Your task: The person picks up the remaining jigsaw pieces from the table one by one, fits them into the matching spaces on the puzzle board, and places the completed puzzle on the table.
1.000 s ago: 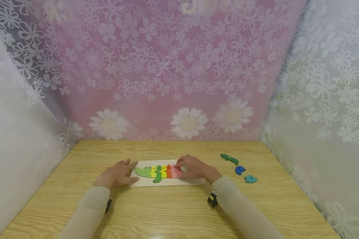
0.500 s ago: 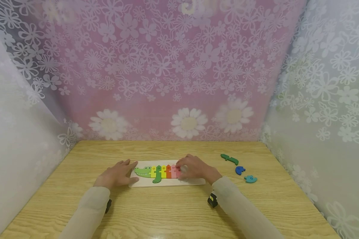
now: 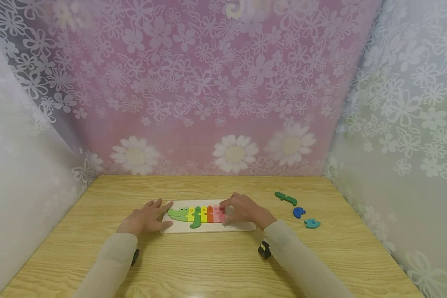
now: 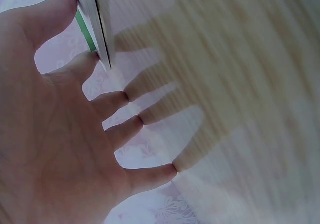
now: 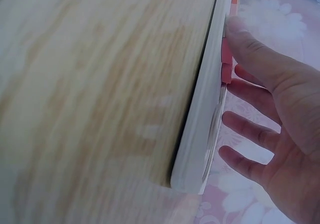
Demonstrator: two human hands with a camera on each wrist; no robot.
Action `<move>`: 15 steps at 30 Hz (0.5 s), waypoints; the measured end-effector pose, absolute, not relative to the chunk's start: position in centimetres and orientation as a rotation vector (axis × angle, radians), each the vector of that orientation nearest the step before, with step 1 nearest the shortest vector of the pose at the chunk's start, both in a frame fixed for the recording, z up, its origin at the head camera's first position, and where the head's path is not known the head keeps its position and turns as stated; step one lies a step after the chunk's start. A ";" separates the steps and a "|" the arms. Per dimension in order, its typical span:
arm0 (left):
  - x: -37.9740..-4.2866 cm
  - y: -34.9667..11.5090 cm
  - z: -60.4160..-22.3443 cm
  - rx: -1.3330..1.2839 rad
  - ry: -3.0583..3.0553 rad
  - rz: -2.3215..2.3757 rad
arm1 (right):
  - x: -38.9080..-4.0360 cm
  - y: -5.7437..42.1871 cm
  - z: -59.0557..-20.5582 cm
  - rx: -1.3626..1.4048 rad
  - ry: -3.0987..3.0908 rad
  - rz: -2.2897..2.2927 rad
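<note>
A pale wooden puzzle board [image 3: 213,229] lies on the table with a crocodile picture made of coloured pieces. Its green head [image 3: 179,214] is at the left, followed by yellow, green, orange and pink body pieces. My left hand [image 3: 145,218] rests spread at the board's left end, thumb and index finger touching it; the other fingertips meet the table in the left wrist view. At the right of the row, my right hand [image 3: 244,210] pinches a red puzzle piece [image 5: 226,73] between thumb and fingers, low on the board. The hand hides the board's right part.
Right of the board lie three loose pieces: a long dark green one [image 3: 286,198], a blue one [image 3: 299,212] and a light blue one [image 3: 312,223]. Flowered curtains [image 3: 223,91] enclose the wooden table [image 3: 201,265] at the back and sides.
The right hand's fingers have shifted slightly at the red piece, showing a little more of it. The left hand, board and loose pieces stay where they were.
</note>
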State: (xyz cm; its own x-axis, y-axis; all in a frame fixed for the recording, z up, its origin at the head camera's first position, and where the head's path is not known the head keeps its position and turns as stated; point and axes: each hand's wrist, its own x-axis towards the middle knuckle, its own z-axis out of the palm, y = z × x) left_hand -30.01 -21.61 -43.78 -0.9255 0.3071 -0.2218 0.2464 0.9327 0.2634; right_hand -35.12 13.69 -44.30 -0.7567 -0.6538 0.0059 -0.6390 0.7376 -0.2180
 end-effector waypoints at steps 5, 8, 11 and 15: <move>-29.9 -21.5 -43.7 0.412 2.829 0.327 | -35.1 13.8 -44.3 -1.069 2.853 -0.342; -29.8 -21.4 -43.7 0.418 2.832 0.319 | -35.1 13.8 -44.4 -1.070 2.847 -0.355; -29.7 -21.4 -43.6 0.422 2.835 0.311 | -35.1 13.9 -44.4 -1.074 2.845 -0.362; -29.7 -21.4 -43.6 0.418 2.833 0.316 | -35.1 14.0 -44.4 -1.087 2.841 -0.377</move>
